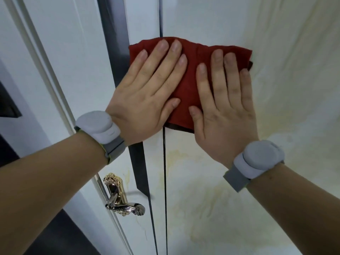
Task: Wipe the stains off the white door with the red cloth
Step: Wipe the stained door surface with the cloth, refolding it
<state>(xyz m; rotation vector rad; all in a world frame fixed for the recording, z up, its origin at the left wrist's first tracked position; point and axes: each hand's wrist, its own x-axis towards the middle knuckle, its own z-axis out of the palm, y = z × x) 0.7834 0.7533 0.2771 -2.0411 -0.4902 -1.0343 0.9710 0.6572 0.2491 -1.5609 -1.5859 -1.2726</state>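
Flat on stained white door (230, 208), left hand (147, 92), right hand (224, 107), red cloth (195, 85)

A single head-worn wide-angle view looks forward and slightly down, close against a white door (239, 181). Both forearms reach in from the bottom corners. No second view shares the scene.

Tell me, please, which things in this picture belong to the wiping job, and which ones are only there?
Belong to the job:
red cloth, pressed flat by both hands
left hand
right hand
white door
yellowish stains

Only there:
door handle
gold handle plate
grey wristbands
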